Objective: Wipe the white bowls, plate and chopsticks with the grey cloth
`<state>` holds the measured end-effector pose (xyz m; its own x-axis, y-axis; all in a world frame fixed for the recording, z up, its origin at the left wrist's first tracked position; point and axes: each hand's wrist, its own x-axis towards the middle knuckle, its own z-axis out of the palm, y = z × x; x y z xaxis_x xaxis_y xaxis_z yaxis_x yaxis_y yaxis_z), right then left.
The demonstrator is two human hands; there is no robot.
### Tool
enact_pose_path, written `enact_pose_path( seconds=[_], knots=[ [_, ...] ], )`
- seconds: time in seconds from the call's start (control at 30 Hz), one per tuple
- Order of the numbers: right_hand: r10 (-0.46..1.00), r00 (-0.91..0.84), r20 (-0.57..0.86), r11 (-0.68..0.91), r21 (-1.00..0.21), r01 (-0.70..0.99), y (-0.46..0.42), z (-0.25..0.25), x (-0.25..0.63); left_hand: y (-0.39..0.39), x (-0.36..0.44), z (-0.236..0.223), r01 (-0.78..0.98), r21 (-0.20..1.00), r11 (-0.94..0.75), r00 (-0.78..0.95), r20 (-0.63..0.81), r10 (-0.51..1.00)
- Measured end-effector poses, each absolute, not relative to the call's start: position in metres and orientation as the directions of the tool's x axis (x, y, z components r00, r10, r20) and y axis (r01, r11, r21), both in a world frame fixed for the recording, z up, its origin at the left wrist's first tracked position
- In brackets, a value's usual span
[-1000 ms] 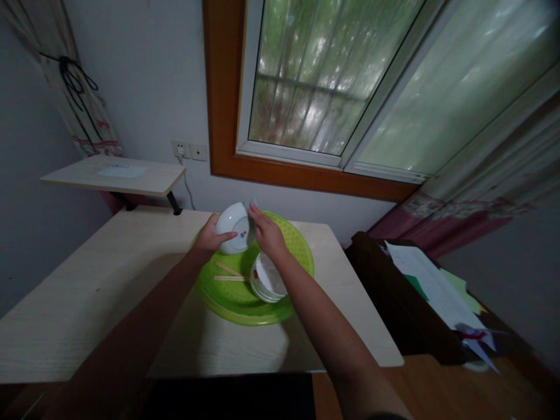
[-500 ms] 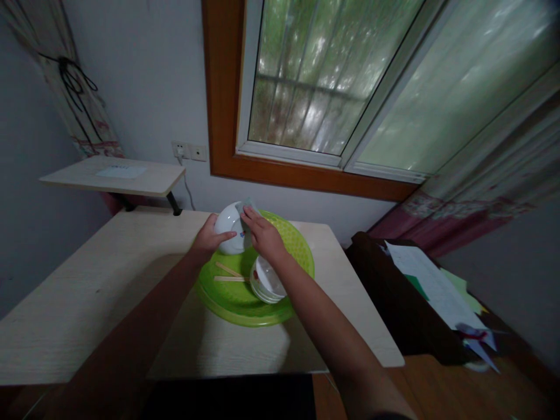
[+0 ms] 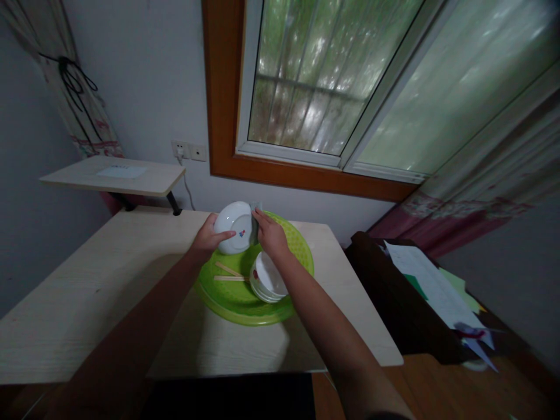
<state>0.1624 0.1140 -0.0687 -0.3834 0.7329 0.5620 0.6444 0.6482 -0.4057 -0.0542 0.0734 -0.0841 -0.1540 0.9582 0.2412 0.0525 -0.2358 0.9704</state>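
My left hand (image 3: pixel 207 238) grips a white bowl (image 3: pixel 231 223) by its left side, thumb across its surface. The bowl is tilted above the green tray (image 3: pixel 245 319), and a small coloured print shows on it. At the bowl's right edge my right hand (image 3: pixel 270 232) presses a pale grey-green cloth (image 3: pixel 254 224), most of it hidden under the fingers. Below my right wrist, stacked white bowls (image 3: pixel 268 283) stand on the tray, partly covered by my forearm. Left of the stack, wooden chopsticks (image 3: pixel 230 276) lie on the tray, their right ends by the bowls.
The tray rests on a pale wooden table (image 3: pixel 118 291). A raised shelf (image 3: pixel 114 178) with a paper on it stands at the back left. Behind are the wall sockets (image 3: pixel 189 151) and a window frame (image 3: pixel 280 169). A dark cabinet (image 3: pixel 406 297) with papers stands at the right.
My right hand moved left with the cloth across the bowl's surface, then back right to its edge. My left hand holds the bowl in nearly the same place.
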Motion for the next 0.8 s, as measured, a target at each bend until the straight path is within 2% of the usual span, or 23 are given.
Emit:
enact_pose_path(
  seconds=[0.13,0.3,0.4,0.57,0.67,0.8],
  knots=[
    [0.663,-0.43,0.612,0.727,-0.39,0.565,0.111,-0.068,0.16,0.074,-0.053,-0.086,0.053,0.972,-0.23,-0.14,0.235,0.962],
    [0.489,-0.578,0.654,0.868,-0.303,0.393,0.102,-0.06,0.151,0.071,-0.049,-0.081,0.029,0.979,-0.2,-0.041,0.201,0.979],
    [0.474,-0.604,0.641,0.879,-0.302,0.369,0.098,-0.056,0.147,0.07,-0.049,-0.078,0.041,0.975,-0.218,-0.012,0.219,0.976],
    [0.601,-0.488,0.633,0.798,-0.455,0.394,0.106,-0.058,0.155,0.069,-0.05,-0.078,0.12,0.97,-0.211,-0.035,0.216,0.976],
    [0.694,-0.416,0.587,0.72,-0.572,0.393,0.115,-0.063,0.161,0.069,-0.051,-0.079,0.061,0.975,-0.211,-0.073,0.216,0.974],
    [0.838,-0.293,0.46,0.545,-0.733,0.406,0.124,-0.073,0.166,0.068,-0.051,-0.077,-0.019,0.978,-0.208,-0.13,0.204,0.97]
  ],
)
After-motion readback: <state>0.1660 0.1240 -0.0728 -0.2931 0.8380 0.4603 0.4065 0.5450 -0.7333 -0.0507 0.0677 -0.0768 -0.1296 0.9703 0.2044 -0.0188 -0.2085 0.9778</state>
